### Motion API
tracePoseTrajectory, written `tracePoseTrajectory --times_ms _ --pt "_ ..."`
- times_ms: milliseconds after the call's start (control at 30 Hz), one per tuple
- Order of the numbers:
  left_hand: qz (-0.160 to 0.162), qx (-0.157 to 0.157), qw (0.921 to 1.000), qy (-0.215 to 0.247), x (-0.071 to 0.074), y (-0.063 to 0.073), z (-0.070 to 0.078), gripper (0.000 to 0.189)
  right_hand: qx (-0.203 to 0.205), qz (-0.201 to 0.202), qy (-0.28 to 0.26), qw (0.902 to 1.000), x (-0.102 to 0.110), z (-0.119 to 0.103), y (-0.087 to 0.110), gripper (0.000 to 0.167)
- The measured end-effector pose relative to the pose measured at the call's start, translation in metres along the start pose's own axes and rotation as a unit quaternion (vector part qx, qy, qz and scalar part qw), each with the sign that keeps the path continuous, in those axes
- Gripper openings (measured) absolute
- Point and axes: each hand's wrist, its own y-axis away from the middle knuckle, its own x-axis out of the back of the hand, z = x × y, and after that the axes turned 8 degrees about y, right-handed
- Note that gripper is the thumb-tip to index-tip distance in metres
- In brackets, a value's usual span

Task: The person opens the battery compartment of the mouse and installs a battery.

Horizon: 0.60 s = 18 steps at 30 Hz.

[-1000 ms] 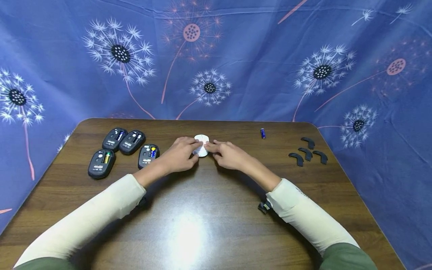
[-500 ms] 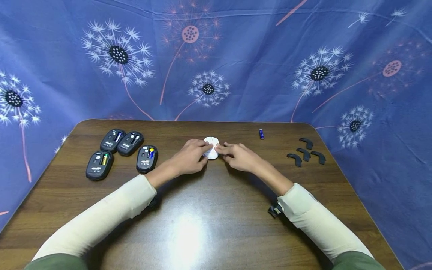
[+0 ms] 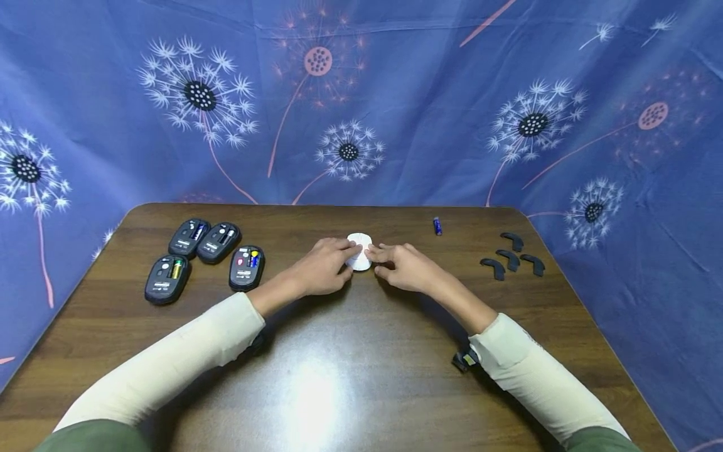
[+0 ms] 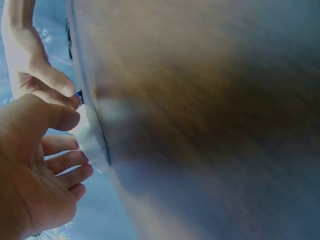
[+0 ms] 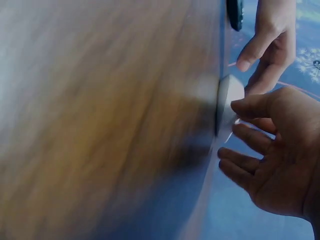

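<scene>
A white computer mouse (image 3: pixel 359 261) lies top side up on the brown table, toward its back edge. From the left, my left hand (image 3: pixel 326 267) touches it with fingertips on its upper surface and the thumb near its side. Opposite, my right hand (image 3: pixel 408 267) rests its fingertips on the mouse's right half. Both sets of fingers look relaxed rather than wrapped round it. In the left wrist view the white mouse (image 4: pixel 92 132) shows edge-on beside the thumb. The right wrist view has the mouse (image 5: pixel 230 92) just past the right thumb, its underside hidden against the table.
Several black mice (image 3: pixel 167 284) lie upside down at the left, battery compartments uncovered with batteries visible. A blue battery (image 3: pixel 437 226) lies alone at the back right. Farther right are several curved black covers (image 3: pixel 510 259). A patterned blue cloth (image 3: pixel 418 113) hangs behind the table.
Both hands and the white mouse have moved right together, and slightly nearer. A reddish spot now shows on the rightmost black mouse. The loose battery and covers have stayed put.
</scene>
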Motion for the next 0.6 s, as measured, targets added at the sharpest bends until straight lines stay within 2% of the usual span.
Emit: tracePoseTrajectory --times_ms 67,100,133,233,300,333,433,600 --pt "-0.009 0.007 0.9996 0.024 0.002 0.001 -0.001 0.057 -0.004 -0.008 0.0 1.0 0.002 -0.003 0.0 0.051" --pt "-0.009 0.003 0.9991 0.04 -0.003 -0.001 -0.011 0.058 -0.005 -0.009 0.0 0.9999 0.004 -0.004 0.0 0.05" --pt "-0.012 0.009 0.9982 0.057 -0.002 0.0 -0.011 0.059 -0.008 -0.009 -0.005 0.9999 0.006 -0.005 -0.001 0.05" --pt "-0.022 0.041 0.9931 0.108 0.001 0.002 -0.012 0.061 -0.021 0.002 -0.019 0.9996 0.009 -0.006 -0.001 0.053" --pt "-0.024 0.062 0.9898 0.126 0.002 0.004 -0.012 0.063 -0.031 0.013 -0.032 0.9989 0.01 -0.004 -0.001 0.056" --pt "-0.028 0.08 0.9878 0.131 0.009 0.008 -0.002 0.064 -0.037 0.016 -0.039 0.9984 0.01 -0.003 -0.001 0.058" --pt "-0.028 0.099 0.9854 0.135 0.009 0.011 -0.002 0.066 -0.047 0.022 -0.047 0.9975 0.009 -0.001 -0.002 0.064" --pt "-0.032 0.103 0.9846 0.137 0.005 0.013 -0.006 0.069 -0.053 -0.01 -0.047 0.9974 0.007 -0.008 -0.008 0.07"
